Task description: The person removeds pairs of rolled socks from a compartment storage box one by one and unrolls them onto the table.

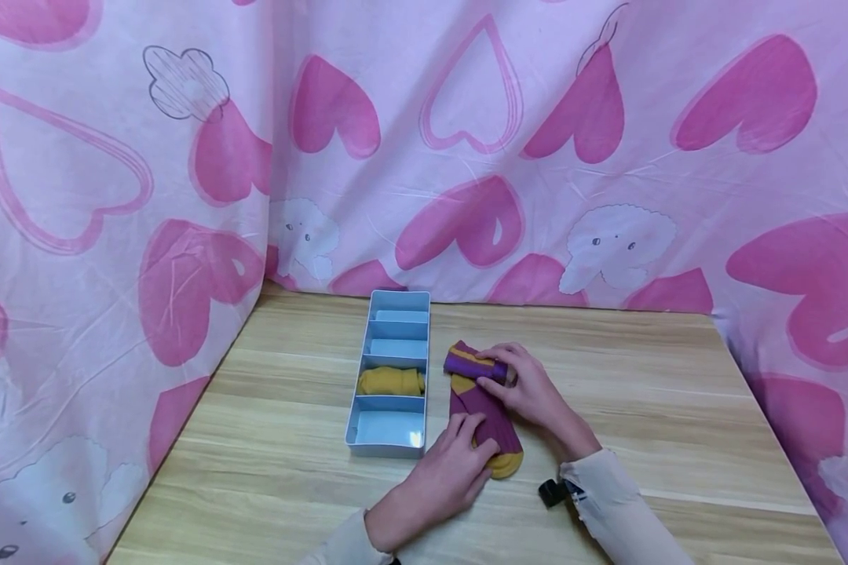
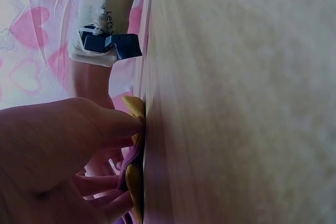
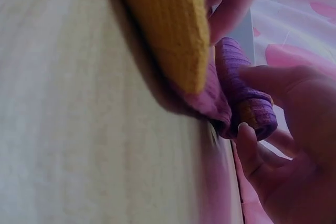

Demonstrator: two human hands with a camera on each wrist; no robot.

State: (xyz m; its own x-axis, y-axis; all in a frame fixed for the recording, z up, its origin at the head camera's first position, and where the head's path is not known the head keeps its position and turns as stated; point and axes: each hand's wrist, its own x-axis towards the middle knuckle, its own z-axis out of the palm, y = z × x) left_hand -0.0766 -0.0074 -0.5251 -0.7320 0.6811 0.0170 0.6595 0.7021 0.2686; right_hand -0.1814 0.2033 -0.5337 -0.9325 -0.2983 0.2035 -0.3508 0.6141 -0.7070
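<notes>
Purple socks [image 1: 493, 416] with mustard toe and heel patches lie on the wooden table, their far end folded into a thick roll. My right hand [image 1: 533, 390] grips that roll at its right end, thumb on the near side and fingers over the top. In the right wrist view, the thumb and fingers of the right hand [image 3: 299, 145] stand around the purple roll [image 3: 247, 93]. The fingers of my left hand [image 1: 447, 467] press on the flat part near the mustard toe [image 1: 506, 464]. The left wrist view shows the left thumb at the mustard edge [image 2: 135, 104].
Left of the socks stands a light blue box [image 1: 385, 450] divided into compartments in a row. One compartment holds a folded mustard cloth item [image 1: 392, 382]. A pink heart-patterned curtain [image 1: 466, 227] borders the table at the back and left. A black wrist mount [image 1: 553, 493] sticks out from the right sleeve.
</notes>
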